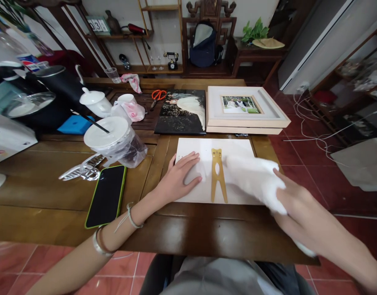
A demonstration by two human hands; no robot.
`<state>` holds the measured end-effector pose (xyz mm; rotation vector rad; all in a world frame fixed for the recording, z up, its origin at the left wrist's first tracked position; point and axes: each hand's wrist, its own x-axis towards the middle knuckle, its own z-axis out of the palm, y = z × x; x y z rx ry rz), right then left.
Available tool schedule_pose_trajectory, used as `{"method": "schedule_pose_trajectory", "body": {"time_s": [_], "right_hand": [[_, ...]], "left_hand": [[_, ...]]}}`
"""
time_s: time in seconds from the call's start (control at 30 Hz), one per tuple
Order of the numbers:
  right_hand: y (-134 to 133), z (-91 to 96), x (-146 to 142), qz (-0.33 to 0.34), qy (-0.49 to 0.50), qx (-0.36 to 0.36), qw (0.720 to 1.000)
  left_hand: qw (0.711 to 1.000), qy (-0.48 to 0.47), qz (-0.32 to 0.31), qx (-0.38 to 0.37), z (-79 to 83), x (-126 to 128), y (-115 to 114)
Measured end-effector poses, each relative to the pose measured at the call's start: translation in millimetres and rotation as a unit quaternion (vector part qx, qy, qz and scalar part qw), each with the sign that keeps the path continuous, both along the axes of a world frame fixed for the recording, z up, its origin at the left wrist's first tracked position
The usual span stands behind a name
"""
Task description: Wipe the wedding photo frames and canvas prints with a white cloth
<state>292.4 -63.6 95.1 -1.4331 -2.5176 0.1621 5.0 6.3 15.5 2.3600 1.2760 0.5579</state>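
On the wooden table (pixel 219 233) lay a white panel (pixel 203 147), wider than deep. A white cloth (pixel 253 176), gripped in the right hand (pixel 294 200), covered part of its right side; the left hand (pixel 178 176) rested open on its left. Between them lay a gold two-legged easel strut (pixel 218 184), just right of the left hand, the nearer one, long axis pointing away from the person. Calendar blocks (pixel 98 26) began "03"; a Pepsi label (pixel 28 61) showed far left.

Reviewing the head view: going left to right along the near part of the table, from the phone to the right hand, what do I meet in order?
Phone → left hand → gold-coloured forked piece → main part of the white cloth → right hand.
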Motion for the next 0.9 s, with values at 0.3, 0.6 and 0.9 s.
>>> {"method": "schedule_pose_trajectory", "body": {"time_s": [0.3, 0.6, 0.9], "right_hand": [[82.1, -40.6, -61.6, 0.02, -0.08, 0.031, 0.996], [6.0, -39.8, -51.9, 0.154, -0.05, 0.008, 0.987], [3.0, -0.6, -10.8, 0.029, 0.079, -0.001, 0.996]], "left_hand": [[1.0, 0.0, -0.001, -0.01, 1.3, -0.9, 0.3], [1.0, -0.007, 0.01, -0.019, -0.5, -0.6, 1.6], [1.0, 0.0, 0.002, -0.011, -1.5, -1.4, 2.4]]}}
